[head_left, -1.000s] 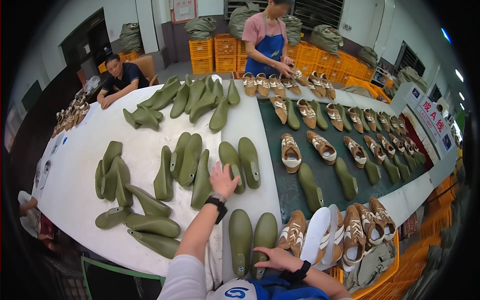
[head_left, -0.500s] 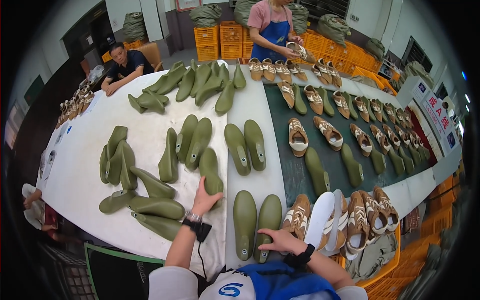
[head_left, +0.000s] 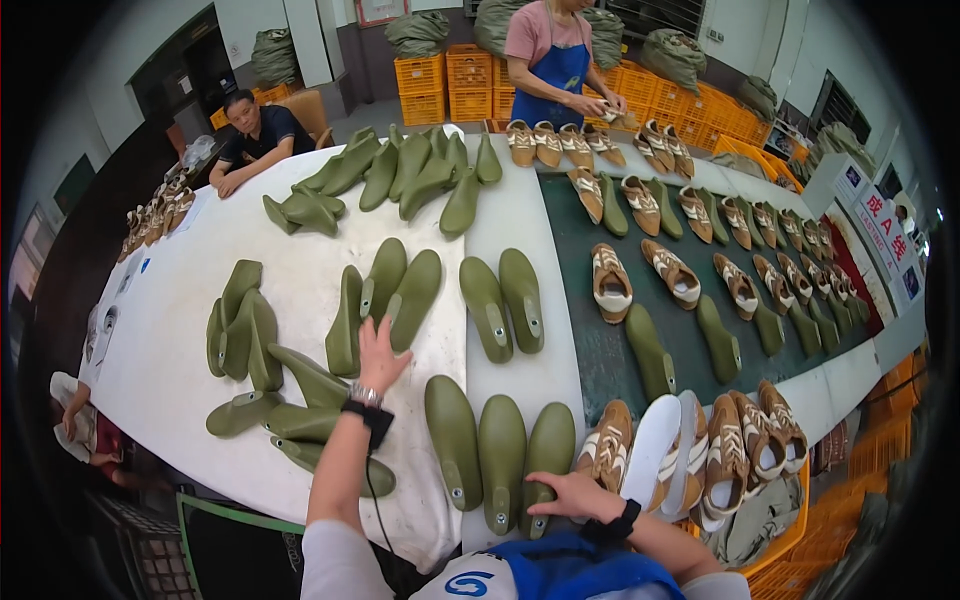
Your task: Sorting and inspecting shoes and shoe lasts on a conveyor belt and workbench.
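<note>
1. The left hand (head_left: 380,358) is over the white-covered table (head_left: 200,300), its fingers spread and open, the fingertips at the heel ends of two smooth olive-green foot-shaped lasts (head_left: 416,295) lying side by side. Whether they touch I cannot tell.

2. The right hand (head_left: 566,496) lies at the heel end of the rightmost olive-green last (head_left: 551,445) in a row of three in front of the person. Thumb and a finger reach across it, somewhat apart; whether they grip or only rest there I cannot tell.

3. The other two of that row — the middle last (head_left: 502,450) and the left-hand last (head_left: 452,435) — lie alongside, toes pointing away from the person, heels nearest.

4. Beyond that row lies a pair of olive-green lasts (head_left: 487,308), toes also away. Well to the left, more lasts (head_left: 256,345) lie in loose clusters, and a far pile of lasts (head_left: 410,165) sits by the table's back edge.

5. To the right, a dark green belt (head_left: 603,368) bears rows of brown shoes with white stripes (head_left: 611,284) and more lasts.

6. Near the right hand stand further brown lace-up shoes (head_left: 604,447) and a flat white insole (head_left: 648,450) — just beside the orange plastic crate (head_left: 801,515).

7. Across the table, a co-worker in a blue apron (head_left: 560,75) holds a shoe.
</note>
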Motion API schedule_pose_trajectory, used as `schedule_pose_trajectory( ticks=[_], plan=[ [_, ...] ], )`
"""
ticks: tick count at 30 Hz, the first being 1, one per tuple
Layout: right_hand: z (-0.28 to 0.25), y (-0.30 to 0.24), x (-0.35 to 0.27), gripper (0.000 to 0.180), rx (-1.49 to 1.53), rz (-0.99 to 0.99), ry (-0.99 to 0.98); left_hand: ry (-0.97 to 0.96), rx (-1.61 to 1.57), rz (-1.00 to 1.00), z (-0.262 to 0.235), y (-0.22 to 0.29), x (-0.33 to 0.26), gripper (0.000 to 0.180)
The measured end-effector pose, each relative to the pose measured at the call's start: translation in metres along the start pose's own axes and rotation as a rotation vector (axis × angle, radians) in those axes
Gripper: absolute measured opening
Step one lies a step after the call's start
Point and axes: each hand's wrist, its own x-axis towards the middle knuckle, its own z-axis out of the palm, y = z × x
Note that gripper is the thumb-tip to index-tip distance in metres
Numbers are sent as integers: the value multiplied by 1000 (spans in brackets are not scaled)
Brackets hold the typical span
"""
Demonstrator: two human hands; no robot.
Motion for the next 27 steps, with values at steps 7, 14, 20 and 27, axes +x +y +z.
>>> schedule_pose_trajectory(
  ticks=[7, 14, 20, 27],
  plan=[
    [-5, 0, 1, 64, 19, 65, 5, -213, 167, -303, 22, -33, 104, 86],
    [-16, 3, 8, 62, -8, 55, -6, -115, 106, -326, 35, 0, 107, 64],
    [-11, 5, 13, 62, -16, 28, -3, -88, 48, -302, 55, 61, 71, 58],
    [-9, 3, 13, 63, -17, 39, -2, -206, 5, -226, 58, 110, 65, 61]
  ],
)
